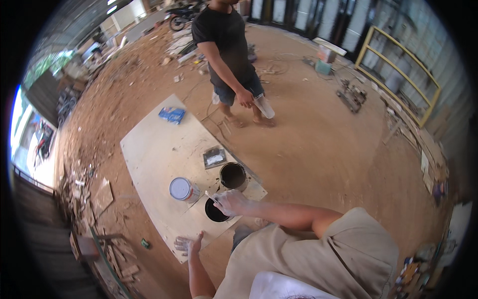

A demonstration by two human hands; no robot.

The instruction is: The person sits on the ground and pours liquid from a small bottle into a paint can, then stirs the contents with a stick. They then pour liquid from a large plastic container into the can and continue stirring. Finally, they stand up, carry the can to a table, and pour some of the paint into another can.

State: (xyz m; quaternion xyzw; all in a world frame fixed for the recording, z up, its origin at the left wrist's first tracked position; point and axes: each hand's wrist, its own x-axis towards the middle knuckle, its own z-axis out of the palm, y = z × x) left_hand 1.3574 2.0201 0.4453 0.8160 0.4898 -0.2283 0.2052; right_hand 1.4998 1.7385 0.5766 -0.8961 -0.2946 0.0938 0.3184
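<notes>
My right hand (pixel 230 202) grips a thin pale stick (pixel 211 195) over an open can of black paint (pixel 215 213). My left hand (pixel 189 243), dusted pale, rests with fingers spread on the near edge of a large pale board (pixel 154 149). Just beyond my right hand stands a second open dark can (pixel 233 175), smeared black at its rim. A lidded tin (pixel 181 189) is to the left of it, and behind them lie a dark flat tray with something light in it (pixel 214 158) and a blue packet (pixel 172 115).
A person (pixel 224 55) stands beyond the board holding a translucent container (pixel 264 106). A cable (pixel 214 129) runs on the dirt floor beside the board. Debris lies at the left (pixel 104 194), with a yellow metal frame (pixel 427 102) and scrap wood along the right wall.
</notes>
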